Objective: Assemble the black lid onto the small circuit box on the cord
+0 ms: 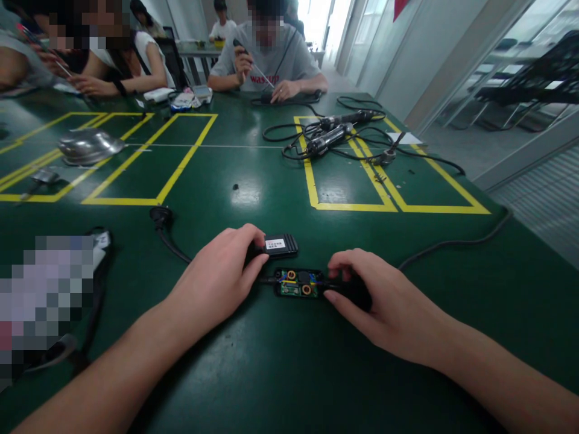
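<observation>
My left hand [226, 265] pinches a black plastic cover [289, 246] with a white printed label, held just above the table. Below it lies an opened black case [298, 294] showing a green circuit board [289, 290] with copper coils and blue and yellow wires. Cables enter the case at both ends. My right hand [366, 295] is curled around the case's right end, thumb near its edge. A dark part sits under these fingers, mostly hidden. A black plug [161, 216] on a cable lies left of my left hand.
Yellow tape [355, 207] marks rectangles on the green table [253, 374]. Electric screwdrivers [330, 138] with tangled cables lie at the back right. A metal bowl-shaped part [88, 146] sits at the back left, a blurred-out object [49, 295] nearer. A person [271, 60] works opposite with a screwdriver.
</observation>
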A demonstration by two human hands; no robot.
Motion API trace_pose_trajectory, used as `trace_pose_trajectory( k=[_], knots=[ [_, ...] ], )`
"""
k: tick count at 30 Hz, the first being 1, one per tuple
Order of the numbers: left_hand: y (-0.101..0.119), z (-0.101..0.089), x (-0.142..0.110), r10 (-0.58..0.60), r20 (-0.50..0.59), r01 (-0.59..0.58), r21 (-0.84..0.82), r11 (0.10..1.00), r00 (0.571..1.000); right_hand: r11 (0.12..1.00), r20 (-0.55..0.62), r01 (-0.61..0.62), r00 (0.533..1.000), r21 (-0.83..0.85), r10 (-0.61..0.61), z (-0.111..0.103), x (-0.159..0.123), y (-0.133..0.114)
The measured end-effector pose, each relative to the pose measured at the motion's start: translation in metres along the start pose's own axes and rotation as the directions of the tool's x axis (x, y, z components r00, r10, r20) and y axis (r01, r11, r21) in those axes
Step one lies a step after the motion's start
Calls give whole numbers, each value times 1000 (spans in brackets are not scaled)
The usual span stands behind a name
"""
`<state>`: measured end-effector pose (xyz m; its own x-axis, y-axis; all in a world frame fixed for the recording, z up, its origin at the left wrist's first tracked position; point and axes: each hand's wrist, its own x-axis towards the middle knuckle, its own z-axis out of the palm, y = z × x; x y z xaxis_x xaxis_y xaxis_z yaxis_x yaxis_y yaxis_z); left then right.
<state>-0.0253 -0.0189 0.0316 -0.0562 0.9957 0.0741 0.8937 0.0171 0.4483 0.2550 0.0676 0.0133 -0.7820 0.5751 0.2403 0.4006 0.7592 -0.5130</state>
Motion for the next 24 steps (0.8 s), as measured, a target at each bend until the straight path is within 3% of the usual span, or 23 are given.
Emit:
trace_pose_trajectory(
  k=[4, 7, 11, 17, 24],
  knots=[
    [1, -2, -2, 80, -8, -80, 10, 997, 997, 998, 87, 69, 994, -7, -68, -5, 5, -3],
    [9, -8, -7, 176, -29, -176, 24, 984, 984, 996, 72, 92, 993, -3, -92, -4, 5, -2],
    [18, -12, -14, 247, 155, -262, 81, 962, 956, 995, 50, 83, 995, 54, -86, 0, 3, -2],
    [20, -10, -15, 218, 222, -235, 54, 970, 950, 995, 51, 59, 997, 80, -63, -5, 5, -3],
    [21, -16, -14, 205, 205, -212, 13, 977, 957, 988, -79, 114, 991, 100, -107, -2, 2, -2]
  ],
)
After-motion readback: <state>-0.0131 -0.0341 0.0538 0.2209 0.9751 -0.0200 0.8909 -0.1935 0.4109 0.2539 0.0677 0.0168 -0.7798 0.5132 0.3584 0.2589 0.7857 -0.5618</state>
